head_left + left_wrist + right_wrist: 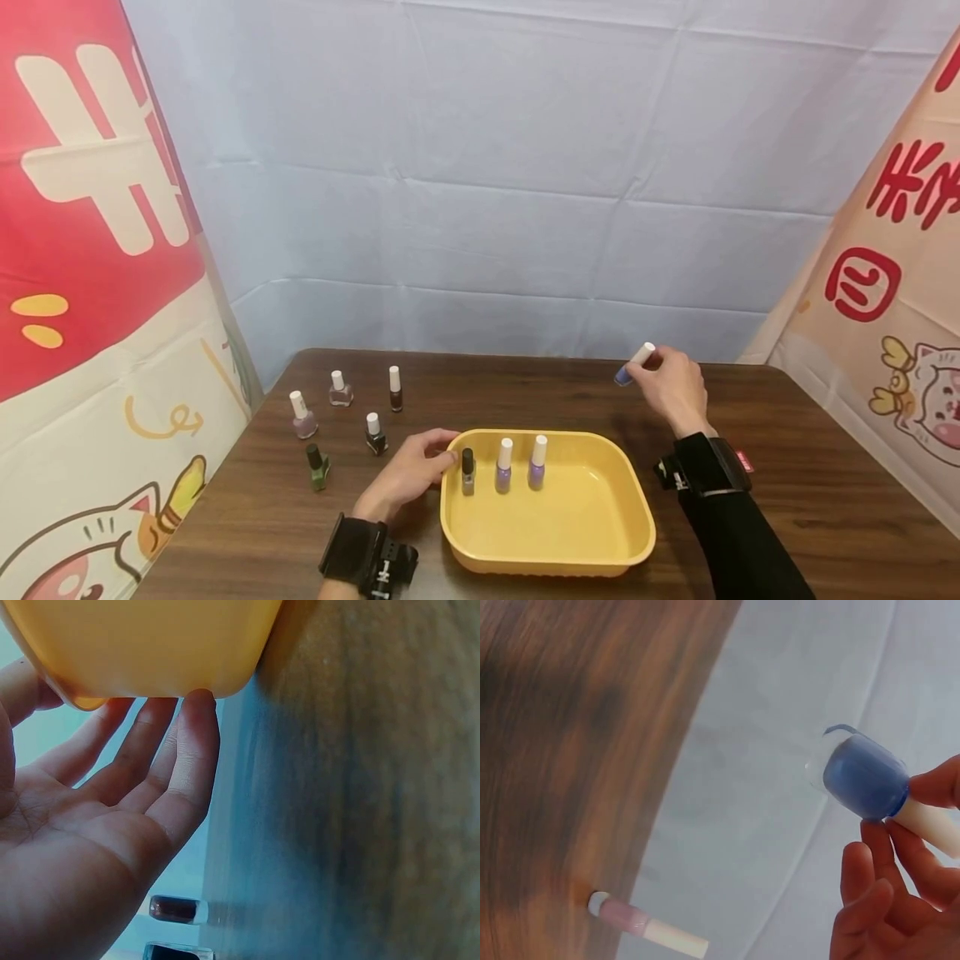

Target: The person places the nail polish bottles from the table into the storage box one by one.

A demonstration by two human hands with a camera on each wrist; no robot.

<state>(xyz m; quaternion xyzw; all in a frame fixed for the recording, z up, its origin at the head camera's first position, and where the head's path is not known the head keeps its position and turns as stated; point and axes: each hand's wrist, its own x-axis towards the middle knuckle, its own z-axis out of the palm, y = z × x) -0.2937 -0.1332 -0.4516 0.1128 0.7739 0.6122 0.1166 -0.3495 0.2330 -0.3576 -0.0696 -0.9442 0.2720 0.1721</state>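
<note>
In the head view my right hand (672, 387) holds a blue nail polish bottle (624, 376) above the table's far right. The right wrist view shows the thumb and fingers pinching it where the white cap meets the blue glass (865, 778); the bottle is tilted. At its left back corner, my left hand (411, 467) holds the yellow tray (555, 557), thumb at the rim and fingers (196, 750) against the outer wall. Inside the tray stand a grey nail polish with a black cap (468, 473) and two purple nail polishes (503, 468) (537, 465) with white caps.
Left of the tray stand several bottles: two mauve (303, 418) (341, 392), one dark brown (396, 392), one black (376, 437) and one green (318, 471). A mauve bottle (622, 914) shows in the right wrist view. Cloth curtains (480, 208) surround the wooden table (247, 508).
</note>
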